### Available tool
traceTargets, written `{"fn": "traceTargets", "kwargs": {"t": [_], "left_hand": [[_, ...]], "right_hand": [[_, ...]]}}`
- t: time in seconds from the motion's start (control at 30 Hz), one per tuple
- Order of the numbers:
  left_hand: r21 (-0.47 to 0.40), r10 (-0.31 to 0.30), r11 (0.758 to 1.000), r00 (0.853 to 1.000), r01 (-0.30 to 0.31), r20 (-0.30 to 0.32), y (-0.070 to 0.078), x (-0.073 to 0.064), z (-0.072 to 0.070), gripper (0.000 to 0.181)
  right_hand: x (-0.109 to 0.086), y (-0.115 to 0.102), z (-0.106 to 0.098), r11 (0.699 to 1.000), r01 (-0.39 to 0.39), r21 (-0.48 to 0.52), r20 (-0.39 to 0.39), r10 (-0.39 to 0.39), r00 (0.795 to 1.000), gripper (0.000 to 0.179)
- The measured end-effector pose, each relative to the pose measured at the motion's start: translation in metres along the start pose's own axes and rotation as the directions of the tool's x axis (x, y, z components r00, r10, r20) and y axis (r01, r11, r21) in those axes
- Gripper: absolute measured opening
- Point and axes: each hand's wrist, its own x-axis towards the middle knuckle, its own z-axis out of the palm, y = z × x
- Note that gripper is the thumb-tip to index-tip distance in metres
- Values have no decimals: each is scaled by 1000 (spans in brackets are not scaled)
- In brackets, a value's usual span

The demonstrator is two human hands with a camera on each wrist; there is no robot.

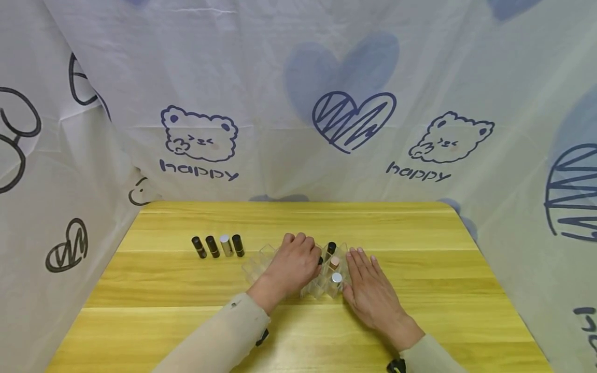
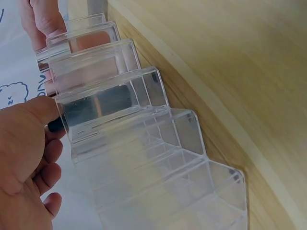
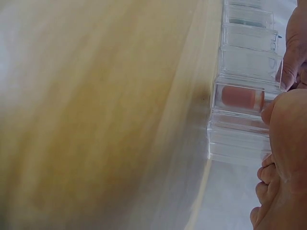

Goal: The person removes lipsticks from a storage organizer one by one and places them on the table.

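Observation:
A clear, stepped lipstick organizer [image 1: 254, 269] stands on the table, partly hidden by my left arm. My left hand [image 1: 294, 264] is over its middle, thumb and fingers pinching the top of a black lipstick [image 2: 79, 114] that sits inside a compartment in the left wrist view. At the organizer's right end, my right hand [image 1: 373, 298] lies against the side with its fingers straight. Between the hands, a black lipstick tube [image 1: 331, 247], a peach-capped one [image 1: 334, 263] and a silver-capped one [image 1: 337, 278] stand in slots. The right wrist view shows a reddish lipstick [image 3: 237, 97] through the clear wall.
Left of the organizer, several tubes stand upright in a row, among them a black tube [image 1: 198, 247] and a silver tube [image 1: 226, 245]. The wooden table [image 1: 420, 228] ends at a printed cloth [image 1: 280, 171] hanging behind and at both sides.

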Motion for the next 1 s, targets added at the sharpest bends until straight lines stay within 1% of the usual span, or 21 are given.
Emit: {"fn": "traceTargets", "kwargs": {"t": [0.13, 0.33, 0.57, 0.77, 1.0], "left_hand": [[24, 5, 1000, 1000, -5, -13, 0, 0, 2, 38], [2, 19, 1000, 999, -19, -31, -3, -3, 4, 38], [13, 51, 999, 999, -51, -15, -7, -4, -1, 36], [16, 59, 998, 996, -58, -66, -8, -2, -1, 34], [-19, 56, 998, 993, -59, -105, -8, -2, 2, 31]], "right_hand": [[0, 0, 0, 1000, 1, 6, 6, -1, 1000, 67], [0, 0, 0, 1000, -3, 11, 16, 2, 1000, 67], [0, 0, 1, 1000, 0, 6, 8, 0, 1000, 67], [0, 0, 2, 1000, -4, 14, 1, 4, 1000, 67], [-1, 0, 1, 1000, -1, 12, -5, 1, 1000, 67]]}}
